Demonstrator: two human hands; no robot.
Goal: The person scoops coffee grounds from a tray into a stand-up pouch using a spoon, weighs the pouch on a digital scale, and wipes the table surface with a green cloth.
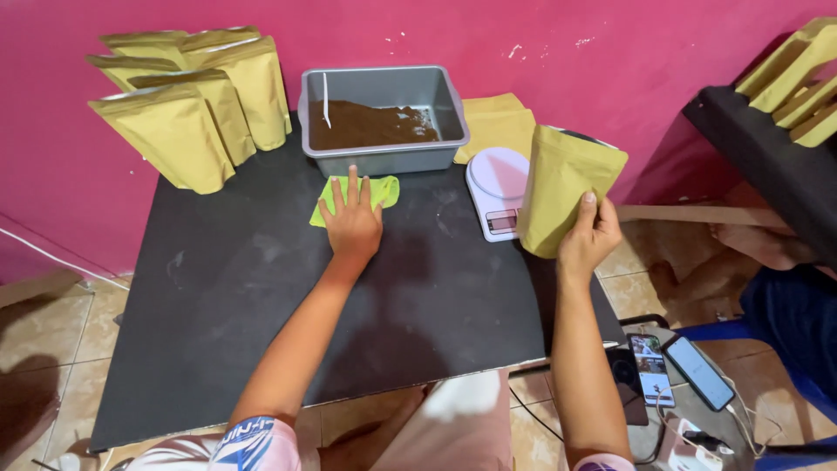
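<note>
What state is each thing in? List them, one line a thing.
Left hand: flat, pressing the green cloth on the black table.
Right hand: gripping the gold pouch, held upright beside the scale.
Grey tub: open, partly filled with brown powder.
White scale: nothing on its platform.
Gold pouches: standing upright, grouped at the table's back left.
Two phones: screens lit.

A cluster of tan stand-up pouches (187,105) is standing left of the grey tub (384,118), and flat pouches (499,122) are lying right of it. Further right of the tub, the right hand (591,237) is holding another tan pouch (562,187) beside the white scale's small display (502,221). Two lit phone screens (676,371) are glowing well below and right of the tub, with more tan pouches (798,74) leaning far right.
</note>
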